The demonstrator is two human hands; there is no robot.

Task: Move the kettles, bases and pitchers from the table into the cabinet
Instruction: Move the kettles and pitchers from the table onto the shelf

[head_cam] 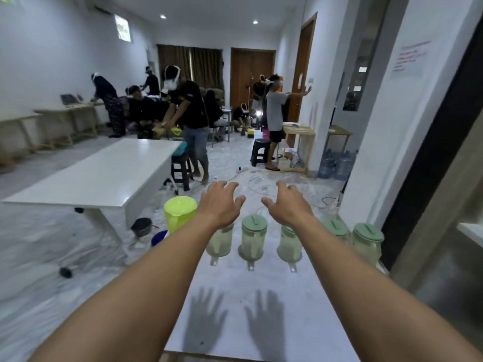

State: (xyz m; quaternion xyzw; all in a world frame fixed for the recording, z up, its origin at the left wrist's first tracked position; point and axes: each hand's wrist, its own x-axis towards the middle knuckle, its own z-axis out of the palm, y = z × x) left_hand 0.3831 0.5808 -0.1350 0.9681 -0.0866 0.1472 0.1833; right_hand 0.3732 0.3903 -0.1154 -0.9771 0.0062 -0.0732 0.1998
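Several clear pitchers with green lids stand in a row along the far edge of the white table [251, 304]; the middle pitcher [253, 237] is fully visible, and another stands at the far right [367, 242]. A yellow-green pitcher [179, 214] without a lid stands at the left end. My left hand [220, 203] hovers above the second pitcher with fingers spread and holds nothing. My right hand [287, 205] hovers above the pitcher beside the middle one, also spread and holding nothing. My wrists partly hide two pitchers. No kettle or base is in sight.
A long white table [104, 176] stands to the left. A dark pot [142, 226] and a blue bucket [159, 237] sit on the floor below it. Black stools [181, 169], cables and water bottles [337, 164] lie beyond. Several people work at the back. A white wall [392, 126] rises at the right.
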